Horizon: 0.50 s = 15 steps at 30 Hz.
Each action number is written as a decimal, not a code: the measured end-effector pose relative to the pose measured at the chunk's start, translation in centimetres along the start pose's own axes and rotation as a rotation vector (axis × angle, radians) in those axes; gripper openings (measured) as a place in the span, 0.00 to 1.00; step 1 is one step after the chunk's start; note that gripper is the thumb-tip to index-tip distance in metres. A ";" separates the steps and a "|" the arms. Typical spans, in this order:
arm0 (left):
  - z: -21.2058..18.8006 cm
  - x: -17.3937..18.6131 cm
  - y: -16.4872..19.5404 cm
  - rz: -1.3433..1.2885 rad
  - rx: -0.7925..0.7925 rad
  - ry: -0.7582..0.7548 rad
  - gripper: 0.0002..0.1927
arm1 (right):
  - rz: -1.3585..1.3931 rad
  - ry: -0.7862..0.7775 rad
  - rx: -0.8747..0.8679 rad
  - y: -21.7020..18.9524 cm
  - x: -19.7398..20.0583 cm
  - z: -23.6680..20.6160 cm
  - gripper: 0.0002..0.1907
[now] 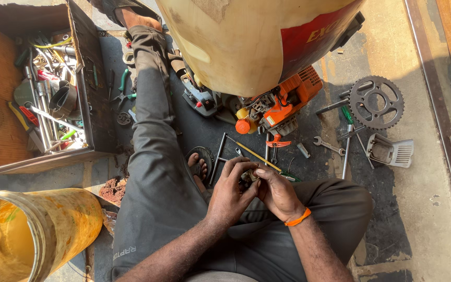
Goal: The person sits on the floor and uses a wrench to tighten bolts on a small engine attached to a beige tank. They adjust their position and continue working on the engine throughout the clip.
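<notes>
**Over the lap, both hands closing on a small metal part**

Seen from the head camera, above the crossed legs in grey trousers [157, 198]: sitting on a stained concrete floor [424, 209], leaning over the work. Left hand [232, 190] curling round a small dark metal part [248, 177], fingers wrapping it from the left and below. Right hand [277, 193], wearing an orange wristband [297, 218], pinching the same part from the right, thumb and fingertips pressing on top. Both hands touching each other, holding the part between them just above the knees; its exact shape staying hidden by the fingers.

Just beyond the hands, lying on the dark floor: a T-handle wrench [217, 156], a yellow-shafted screwdriver [257, 155], red-handled pliers [276, 143] and an open-ended spanner [329, 146]. Farther out, standing under a large cream tank [236, 47], an orange small engine [283, 102] with a yellow and orange cap. Off to the right, resting near each other, a toothed sprocket [376, 102] and a grey plastic cover [391, 151]. To the left, sitting open, a wooden toolbox [87, 78] crammed with assorted tools. At the lower left corner, showing partly, a yellow bucket [43, 230]. A sandalled foot [198, 166] poking out beside the T-handle wrench.
</notes>
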State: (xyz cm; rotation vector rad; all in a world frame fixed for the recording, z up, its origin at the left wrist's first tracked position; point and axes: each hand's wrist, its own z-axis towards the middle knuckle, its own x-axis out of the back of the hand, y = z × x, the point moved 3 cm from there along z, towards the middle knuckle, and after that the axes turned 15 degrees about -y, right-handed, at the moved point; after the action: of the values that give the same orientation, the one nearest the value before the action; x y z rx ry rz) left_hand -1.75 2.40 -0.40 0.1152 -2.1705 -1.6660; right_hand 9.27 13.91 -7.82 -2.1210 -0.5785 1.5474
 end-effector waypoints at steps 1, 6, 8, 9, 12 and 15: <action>0.0 -0.1 0.0 0.009 -0.007 -0.004 0.22 | -0.036 0.003 0.006 0.0 0.0 0.0 0.20; -0.1 -0.1 -0.2 0.016 -0.060 -0.002 0.22 | -0.064 0.002 0.005 0.3 0.5 0.0 0.19; -0.1 -0.1 -0.2 0.014 -0.049 0.002 0.21 | -0.011 0.005 -0.001 0.5 0.7 0.0 0.20; -0.1 0.0 -0.2 0.012 -0.041 0.003 0.21 | 0.017 0.007 -0.006 0.7 0.7 0.0 0.21; -0.1 0.1 -0.1 0.020 -0.051 0.016 0.20 | 0.110 -0.116 0.059 0.4 0.4 0.0 0.21; -0.1 0.1 -0.2 0.011 -0.024 -0.005 0.21 | 0.038 -0.012 0.004 0.2 0.3 0.1 0.22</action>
State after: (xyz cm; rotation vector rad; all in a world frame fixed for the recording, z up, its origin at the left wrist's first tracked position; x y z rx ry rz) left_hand -1.89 2.26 -0.53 0.0922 -2.1501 -1.6878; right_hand 9.30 13.90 -8.15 -2.1323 -0.5418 1.5817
